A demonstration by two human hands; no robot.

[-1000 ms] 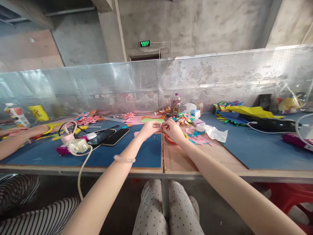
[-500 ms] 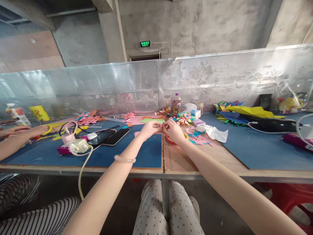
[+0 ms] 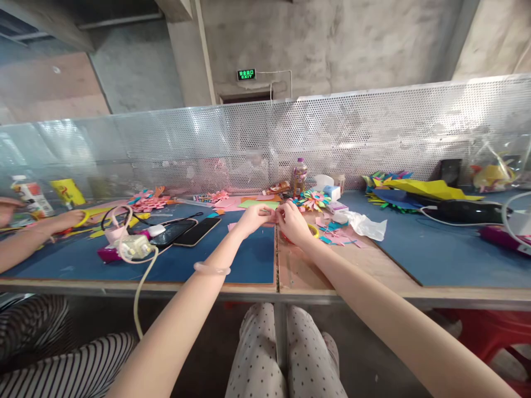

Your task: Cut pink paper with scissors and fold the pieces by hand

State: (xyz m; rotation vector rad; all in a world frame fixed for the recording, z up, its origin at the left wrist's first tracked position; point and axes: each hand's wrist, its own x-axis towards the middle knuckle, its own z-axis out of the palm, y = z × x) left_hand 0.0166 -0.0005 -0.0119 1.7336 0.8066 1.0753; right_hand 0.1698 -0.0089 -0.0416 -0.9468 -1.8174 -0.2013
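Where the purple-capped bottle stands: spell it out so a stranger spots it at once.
Find the perforated screen along the back. In front of it, beyond the right hand, a bottle stands upright beside a multicoloured paper flower. Its purple cap sets it apart from the white-capped container at far left.

Grey concrete wall (image 3: 352, 44) and glowing green exit sign (image 3: 246, 74) above a long perforated metal screen (image 3: 373, 130)
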